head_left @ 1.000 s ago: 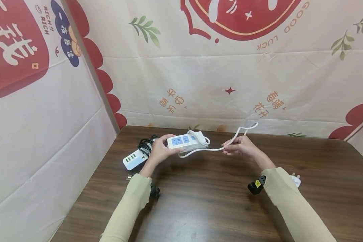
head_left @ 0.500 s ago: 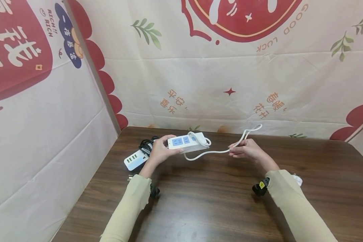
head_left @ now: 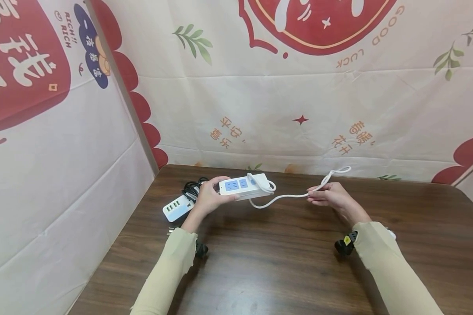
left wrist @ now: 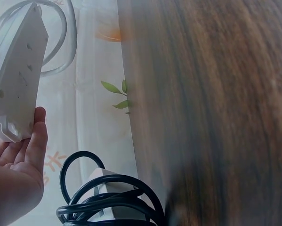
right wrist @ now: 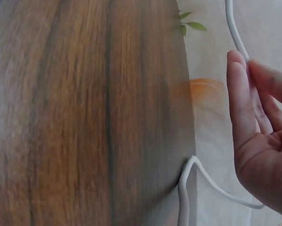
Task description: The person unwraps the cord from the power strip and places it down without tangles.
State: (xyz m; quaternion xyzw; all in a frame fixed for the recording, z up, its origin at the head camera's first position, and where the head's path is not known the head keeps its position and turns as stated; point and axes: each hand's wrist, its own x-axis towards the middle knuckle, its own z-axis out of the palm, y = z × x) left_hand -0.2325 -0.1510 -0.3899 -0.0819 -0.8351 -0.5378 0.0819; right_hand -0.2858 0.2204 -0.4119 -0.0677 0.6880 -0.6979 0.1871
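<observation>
In the head view my left hand (head_left: pixel 212 195) grips the left end of a white power strip (head_left: pixel 244 192) with blue socket faces. Its white cord (head_left: pixel 282 197) loops over the strip's right end, then sags across to my right hand (head_left: pixel 331 197), where thumb and fingertips pinch it. Past the pinch, the cord makes a narrow loop near the table's back edge. The left wrist view shows the underside of the strip (left wrist: pixel 22 70), held between fingers and thumb. In the right wrist view the cord (right wrist: pixel 232 23) passes between thumb and fingertips, and more cord hangs below the hand.
Left of my left hand lies a second white power strip (head_left: pixel 178 208) with USB ports, its black cord (head_left: pixel 192 189) coiled on it. Metal plug prongs (head_left: pixel 171 230) show beside my left sleeve. A white plug (head_left: pixel 392 235) is mostly hidden behind my right sleeve. Printed cloth (head_left: pixel 260 100) hangs behind the table.
My right hand has moved right along with the cord, and the span between my hands has lengthened. The far loop has shifted right and narrowed. My left hand and the strip have stayed nearly still.
</observation>
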